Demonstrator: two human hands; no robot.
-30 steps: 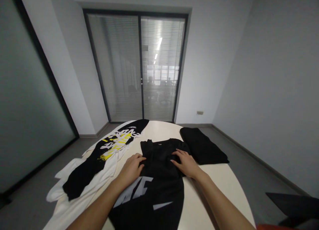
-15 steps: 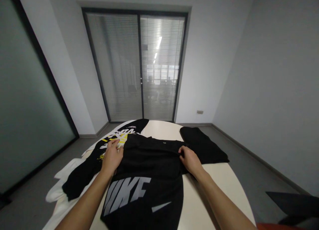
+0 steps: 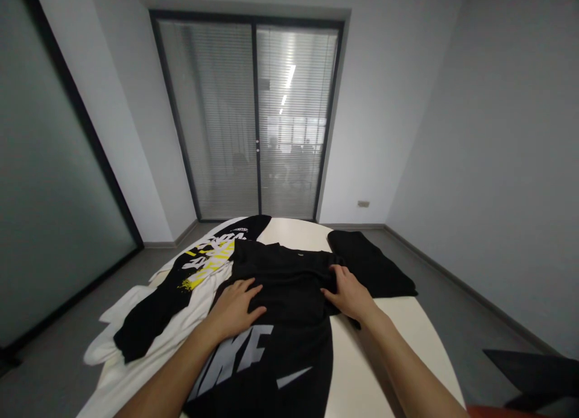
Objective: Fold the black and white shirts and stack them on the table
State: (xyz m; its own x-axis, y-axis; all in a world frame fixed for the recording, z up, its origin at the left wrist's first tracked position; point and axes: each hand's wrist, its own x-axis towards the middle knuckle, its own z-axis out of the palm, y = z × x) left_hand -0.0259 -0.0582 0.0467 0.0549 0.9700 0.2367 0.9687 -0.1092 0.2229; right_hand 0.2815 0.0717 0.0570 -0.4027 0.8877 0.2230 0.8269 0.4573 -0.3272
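Observation:
A black T-shirt [image 3: 289, 339] with grey NIKE lettering and a swoosh lies spread on the table in front of me, its collar end pointing away. My left hand [image 3: 239, 306] rests on its left part just above the lettering, fingers spread and holding nothing. On the shirt's upper right edge lies my right hand [image 3: 348, 291], thumb and fingers apart. Loose folds run across the chest between the two hands. The shirt's lower end passes out of the picture at the bottom.
Left of the shirt lie white garments [image 3: 181, 339] and a black one with white and yellow print [image 3: 158, 309]. A folded black garment [image 3: 371, 264] sits at the right. They share a round cream table [image 3: 416, 339]. A dark object [image 3: 534, 370] stands at lower right.
My left hand has come off the shirt's upper left edge and moved down and right onto the fabric. The right hand has opened from its pinch and stays near the right edge.

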